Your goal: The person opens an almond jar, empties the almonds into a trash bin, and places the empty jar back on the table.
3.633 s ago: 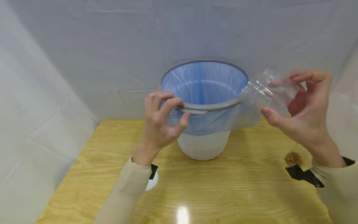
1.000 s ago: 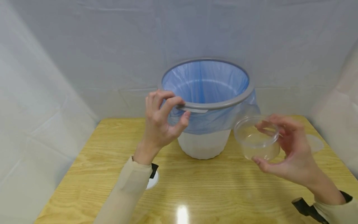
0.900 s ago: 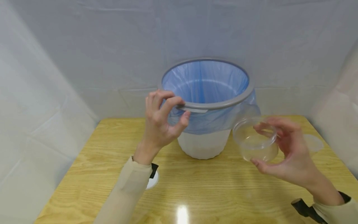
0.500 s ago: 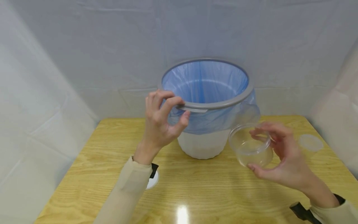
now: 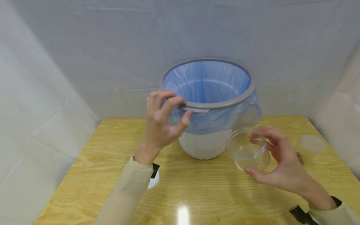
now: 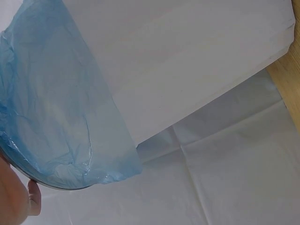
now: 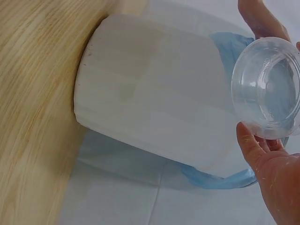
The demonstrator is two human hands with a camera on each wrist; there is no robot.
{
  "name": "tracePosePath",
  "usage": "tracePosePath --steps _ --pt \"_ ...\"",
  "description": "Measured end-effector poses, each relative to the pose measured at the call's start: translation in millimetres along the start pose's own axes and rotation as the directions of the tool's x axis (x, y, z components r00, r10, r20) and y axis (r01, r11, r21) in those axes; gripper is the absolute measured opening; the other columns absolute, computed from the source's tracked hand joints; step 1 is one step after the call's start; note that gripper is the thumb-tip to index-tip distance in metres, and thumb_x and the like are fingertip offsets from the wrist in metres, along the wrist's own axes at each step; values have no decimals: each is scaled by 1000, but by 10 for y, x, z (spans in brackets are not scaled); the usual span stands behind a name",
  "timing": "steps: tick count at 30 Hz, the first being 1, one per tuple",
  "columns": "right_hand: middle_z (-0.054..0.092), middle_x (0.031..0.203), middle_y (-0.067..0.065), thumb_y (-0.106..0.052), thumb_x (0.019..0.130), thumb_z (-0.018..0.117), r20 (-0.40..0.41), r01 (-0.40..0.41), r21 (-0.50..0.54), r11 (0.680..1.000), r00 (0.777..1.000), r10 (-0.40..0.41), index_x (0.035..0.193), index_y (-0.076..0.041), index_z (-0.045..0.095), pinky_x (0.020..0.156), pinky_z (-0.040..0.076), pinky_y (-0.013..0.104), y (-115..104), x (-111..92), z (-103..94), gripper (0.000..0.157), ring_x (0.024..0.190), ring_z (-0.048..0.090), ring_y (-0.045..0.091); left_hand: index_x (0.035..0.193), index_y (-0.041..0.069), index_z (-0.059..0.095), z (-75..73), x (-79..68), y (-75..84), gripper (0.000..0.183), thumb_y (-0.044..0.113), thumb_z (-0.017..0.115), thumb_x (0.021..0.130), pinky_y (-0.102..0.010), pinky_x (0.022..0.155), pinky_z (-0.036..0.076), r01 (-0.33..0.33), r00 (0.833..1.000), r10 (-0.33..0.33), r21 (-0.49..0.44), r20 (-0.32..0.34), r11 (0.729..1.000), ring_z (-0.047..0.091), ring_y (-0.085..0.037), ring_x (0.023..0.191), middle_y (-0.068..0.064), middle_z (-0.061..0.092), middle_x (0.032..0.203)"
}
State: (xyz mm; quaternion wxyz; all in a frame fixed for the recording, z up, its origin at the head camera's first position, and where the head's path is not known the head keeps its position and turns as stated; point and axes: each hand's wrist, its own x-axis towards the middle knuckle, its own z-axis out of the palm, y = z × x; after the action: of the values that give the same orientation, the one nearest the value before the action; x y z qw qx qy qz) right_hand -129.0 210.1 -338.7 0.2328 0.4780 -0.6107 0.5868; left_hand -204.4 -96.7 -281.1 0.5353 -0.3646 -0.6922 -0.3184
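Note:
A trash can (image 5: 206, 145) with a grey rim and a blue bag folded over it stands on the table. My left hand (image 5: 161, 120) grips the front left of its rim, fingers over the top and thumb below. My right hand (image 5: 281, 162) holds a clear plastic cup (image 5: 248, 153) to the right of the can, above the table. The cup's mouth is up and tilted a little, and no contents show in it. In the right wrist view, the cup (image 7: 267, 89) lies between thumb and fingers; the bag's edge is behind it.
Behind the right hand stands what looks like a clear container with a translucent round lid (image 5: 312, 143); some brown bits (image 5: 299, 157) show low down, partly hidden. A white disc (image 5: 153, 181) lies half under the left wrist. Pale sheeting (image 5: 121, 56) surrounds the wooden table (image 5: 197, 187).
Earlier, my right hand held the cup tipped sideways beside the can's rim. Since then it has come down with the cup upright, drifting slightly left and lower. My left hand has stayed put.

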Motion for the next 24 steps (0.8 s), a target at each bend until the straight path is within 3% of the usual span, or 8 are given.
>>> tracePosePath --steps 16,24 --pt "52 140 11 -20 79 88 59 -48 -108 993 997 55 127 26 37 105 50 19 77 -168 61 84 126 59 15 97 9 67 19 18 11 24 31 67 86 -53 84 37 -4 1000 4 -2 -11 1000 50 -33 93 -11 60 99" --pt "55 137 10 -20 74 92 68 -118 -174 978 989 132 129 23 42 105 50 19 86 -236 104 85 124 59 13 97 9 67 24 13 18 24 31 67 86 -52 84 37 -5 1000 5 -2 -6 1000 50 -33 94 -11 60 99"
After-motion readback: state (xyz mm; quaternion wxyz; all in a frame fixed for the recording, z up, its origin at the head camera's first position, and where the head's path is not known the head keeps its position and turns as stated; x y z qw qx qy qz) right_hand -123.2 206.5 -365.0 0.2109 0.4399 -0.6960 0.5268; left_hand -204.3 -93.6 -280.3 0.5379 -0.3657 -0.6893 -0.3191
